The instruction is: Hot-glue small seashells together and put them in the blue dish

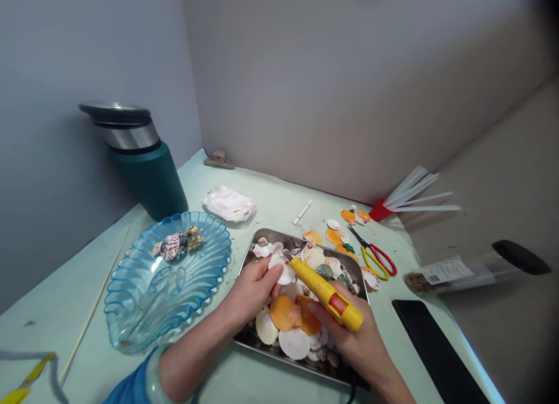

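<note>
A white shell [283, 270] is being held over a metal tray [271, 235] of shells [294, 343].
The left hand [257, 283] is pinching it; the right hand [360, 333] is gripping a yellow glue gun [315, 282], which is pointing toward the shell. At right, a clear container [484, 270] is bearing a barcoded label [449, 270], its print too small to read.

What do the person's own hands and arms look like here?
The left hand and right hand are ungloved, with no wristwatch visible. The left forearm has a blue sleeve with a pale cuff; the right forearm shows no sleeve in view.
</note>
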Available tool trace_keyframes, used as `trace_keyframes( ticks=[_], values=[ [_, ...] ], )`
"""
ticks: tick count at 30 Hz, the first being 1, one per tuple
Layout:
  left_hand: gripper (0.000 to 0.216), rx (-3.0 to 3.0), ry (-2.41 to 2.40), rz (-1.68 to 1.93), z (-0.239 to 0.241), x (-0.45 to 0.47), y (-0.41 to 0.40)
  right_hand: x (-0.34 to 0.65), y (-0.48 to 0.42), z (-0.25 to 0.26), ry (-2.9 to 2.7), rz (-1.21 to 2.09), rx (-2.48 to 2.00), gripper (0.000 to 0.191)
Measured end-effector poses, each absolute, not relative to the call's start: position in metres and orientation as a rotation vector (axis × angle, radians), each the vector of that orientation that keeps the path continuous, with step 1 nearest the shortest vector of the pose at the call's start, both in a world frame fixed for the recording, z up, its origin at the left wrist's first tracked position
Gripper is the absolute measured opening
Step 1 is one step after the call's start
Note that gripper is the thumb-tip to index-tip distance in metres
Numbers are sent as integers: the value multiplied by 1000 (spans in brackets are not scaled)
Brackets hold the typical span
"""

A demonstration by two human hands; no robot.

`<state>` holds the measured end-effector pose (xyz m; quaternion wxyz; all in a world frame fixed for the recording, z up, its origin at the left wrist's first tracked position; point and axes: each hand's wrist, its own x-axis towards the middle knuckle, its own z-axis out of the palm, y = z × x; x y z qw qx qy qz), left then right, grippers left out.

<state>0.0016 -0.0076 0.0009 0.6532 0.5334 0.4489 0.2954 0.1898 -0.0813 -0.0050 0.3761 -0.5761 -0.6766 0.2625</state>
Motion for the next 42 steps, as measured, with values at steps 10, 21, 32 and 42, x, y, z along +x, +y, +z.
trace_keyframes(
  ticks=[10, 21, 32, 42],
  values=[
    [37, 1199, 1001, 660, 0, 1, -7, 186, -82, -1, -1745, 645, -1435, 10],
    [38, 1179, 998, 693, 1, 1, -8, 188, -80, -3, -1760, 575, -1477, 12],
    [39, 1181, 993, 679, 2, 2, -9, 187, -82, -4, -1744, 588, -1453, 14],
    [37, 1137, 965, 672, 0, 1, -9, 188, -81, -7, -1704, 604, -1482, 13]
  ],
)
